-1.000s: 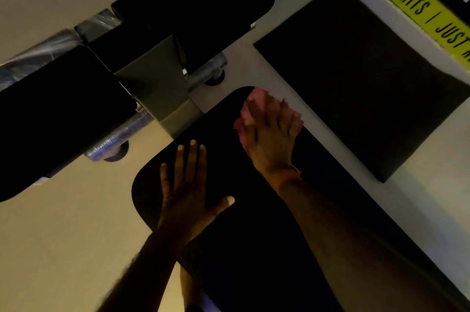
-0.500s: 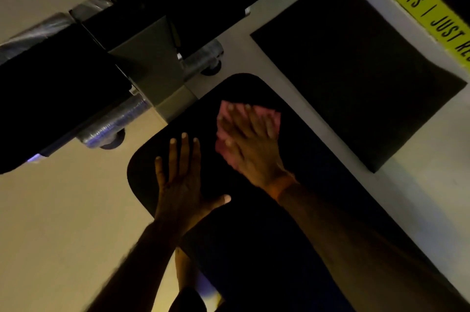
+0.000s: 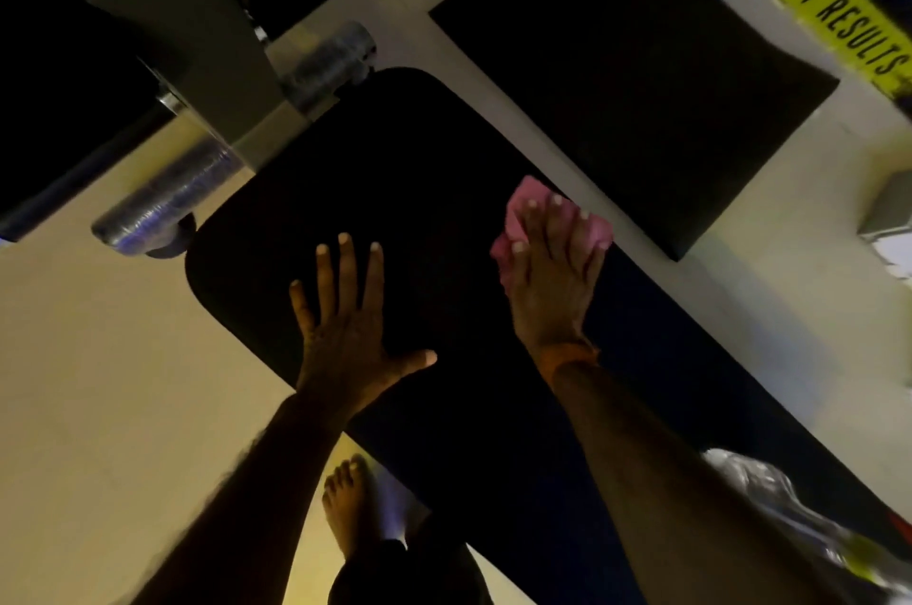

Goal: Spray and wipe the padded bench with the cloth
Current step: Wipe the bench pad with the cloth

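Observation:
The black padded bench (image 3: 395, 170) runs diagonally from the upper middle to the lower right. My right hand (image 3: 555, 279) lies flat on a pink cloth (image 3: 518, 214) and presses it against the pad near the bench's right edge. Most of the cloth is hidden under the fingers. My left hand (image 3: 350, 323) rests flat on the pad near its left edge, fingers spread, holding nothing. No spray bottle can be made out for certain.
A grey metal frame (image 3: 207, 61) with plastic-wrapped tubes (image 3: 163, 200) stands at the bench's head. A black floor mat (image 3: 641, 76) lies to the right, beside a yellow banner (image 3: 839, 17). My bare foot (image 3: 345, 501) stands on the pale floor. Crumpled clear plastic (image 3: 770, 501) sits lower right.
My right hand slid the pink cloth from the middle of the pad back to the right edge. The view shifted, so the bench looks lower and nearer. The left hand stayed planted.

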